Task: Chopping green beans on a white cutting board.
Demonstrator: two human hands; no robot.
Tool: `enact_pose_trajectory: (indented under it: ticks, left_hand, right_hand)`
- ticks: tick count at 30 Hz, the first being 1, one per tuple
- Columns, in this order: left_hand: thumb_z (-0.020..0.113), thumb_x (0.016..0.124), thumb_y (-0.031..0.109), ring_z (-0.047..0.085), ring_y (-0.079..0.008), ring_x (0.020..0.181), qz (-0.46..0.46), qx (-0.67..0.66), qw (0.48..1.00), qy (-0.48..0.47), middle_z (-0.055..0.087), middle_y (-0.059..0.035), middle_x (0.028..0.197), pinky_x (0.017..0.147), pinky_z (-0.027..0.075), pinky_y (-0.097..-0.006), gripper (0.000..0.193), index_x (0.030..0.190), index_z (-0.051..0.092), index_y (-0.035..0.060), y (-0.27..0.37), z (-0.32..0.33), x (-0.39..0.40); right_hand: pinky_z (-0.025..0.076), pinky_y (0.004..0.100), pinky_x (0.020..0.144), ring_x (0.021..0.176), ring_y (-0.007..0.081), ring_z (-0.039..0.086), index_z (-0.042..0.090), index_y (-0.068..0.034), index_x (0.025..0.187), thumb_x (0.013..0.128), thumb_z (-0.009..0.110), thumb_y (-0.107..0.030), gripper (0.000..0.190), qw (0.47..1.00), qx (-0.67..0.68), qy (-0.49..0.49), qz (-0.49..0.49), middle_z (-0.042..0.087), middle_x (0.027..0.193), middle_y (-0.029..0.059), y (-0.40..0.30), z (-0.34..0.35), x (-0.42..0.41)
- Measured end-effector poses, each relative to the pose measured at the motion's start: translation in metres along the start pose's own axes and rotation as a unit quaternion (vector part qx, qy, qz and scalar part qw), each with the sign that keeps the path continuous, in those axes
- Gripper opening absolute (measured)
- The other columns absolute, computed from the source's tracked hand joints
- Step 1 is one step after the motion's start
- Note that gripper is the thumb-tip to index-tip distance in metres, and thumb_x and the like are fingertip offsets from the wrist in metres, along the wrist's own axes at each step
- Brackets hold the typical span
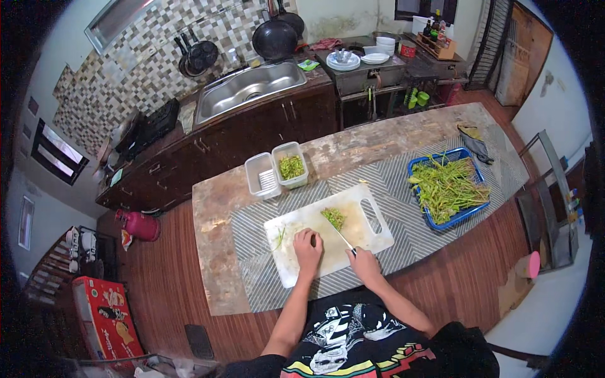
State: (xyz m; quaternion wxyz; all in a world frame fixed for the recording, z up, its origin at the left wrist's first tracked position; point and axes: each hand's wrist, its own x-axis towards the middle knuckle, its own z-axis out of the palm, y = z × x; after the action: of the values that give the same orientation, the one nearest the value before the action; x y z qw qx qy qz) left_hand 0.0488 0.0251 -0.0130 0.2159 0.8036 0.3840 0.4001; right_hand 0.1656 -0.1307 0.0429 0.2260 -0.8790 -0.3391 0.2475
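A white plastic cutting board lies on the table in front of me. My right hand is closed around the black handle of a kitchen knife, whose blade points away from me to the edge of a small heap of chopped greens. Resting on the board's left half, my left hand has its fingers curled; whether anything is inside them cannot be seen. A few cut green stems lie left of it. Beyond the board, a clear plastic container holds chopped greens, next to another plastic container with none visible.
A blue plastic basket of leafy green stems stands on the table at right, with a dark cloth item behind it. A patterned mat lies under board and basket. Across the gap are a steel sink and stacked plates.
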Motion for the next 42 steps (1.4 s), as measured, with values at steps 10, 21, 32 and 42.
enact_pose_trajectory:
  ticks: [10, 21, 32, 42]
  left_hand:
    - [0.074, 0.083, 0.016, 0.062, -0.03, 0.092, -0.012, 0.034, 0.999, -0.018, 0.07, -0.0075, 0.094, 0.082, 0.046, -0.0435, 0.009, 0.083, 0.075, 0.0072, 0.024, 0.006, 0.015]
    - [0.076, 0.079, 0.013, 0.062, -0.0336, 0.09, -0.042, -0.031, 0.999, 0.014, 0.067, -0.0128, 0.087, 0.083, 0.048, -0.0438, 0.011, 0.08, 0.068, 0.0052, 0.001, -0.023, 0.011]
    - [0.076, 0.084, 0.019, 0.052, -0.034, 0.113, -0.128, 0.132, 0.982, 0.049, 0.059, -0.0141, 0.115, 0.102, 0.04, -0.0479, 0.033, 0.112, 0.072, 0.0038, -0.057, -0.066, 0.013]
    - [0.069, 0.091, 0.011, 0.059, -0.0349, 0.095, -0.098, 0.101, 0.99, 0.03, 0.067, -0.0148, 0.099, 0.089, 0.044, -0.0452, 0.013, 0.1, 0.074, 0.0036, -0.048, -0.064, 0.016]
  right_hand:
    - [0.053, 0.0582, 0.075, 0.085, 0.0525, 0.066, 0.07, 0.002, 0.096, 0.099, 0.059, -0.042, 0.045, 0.997, 0.072, -0.013, -0.034, 0.068, 0.084, 0.0319, 0.01, -0.005, -0.011]
    - [0.052, 0.0579, 0.075, 0.085, 0.0528, 0.065, 0.069, 0.002, 0.096, 0.099, 0.059, -0.043, 0.046, 0.997, 0.05, -0.025, -0.043, 0.068, 0.085, 0.0308, 0.027, 0.003, -0.009]
    - [0.053, 0.0549, 0.075, 0.083, 0.0489, 0.067, 0.069, 0.002, 0.094, 0.099, 0.059, -0.043, 0.046, 0.995, 0.014, -0.057, -0.086, 0.07, 0.086, 0.0268, 0.031, -0.012, -0.01]
    - [0.051, 0.0546, 0.074, 0.084, 0.0495, 0.064, 0.068, 0.004, 0.088, 0.096, 0.064, -0.039, 0.044, 0.996, 0.042, -0.04, -0.072, 0.067, 0.084, 0.0291, 0.029, -0.02, -0.005]
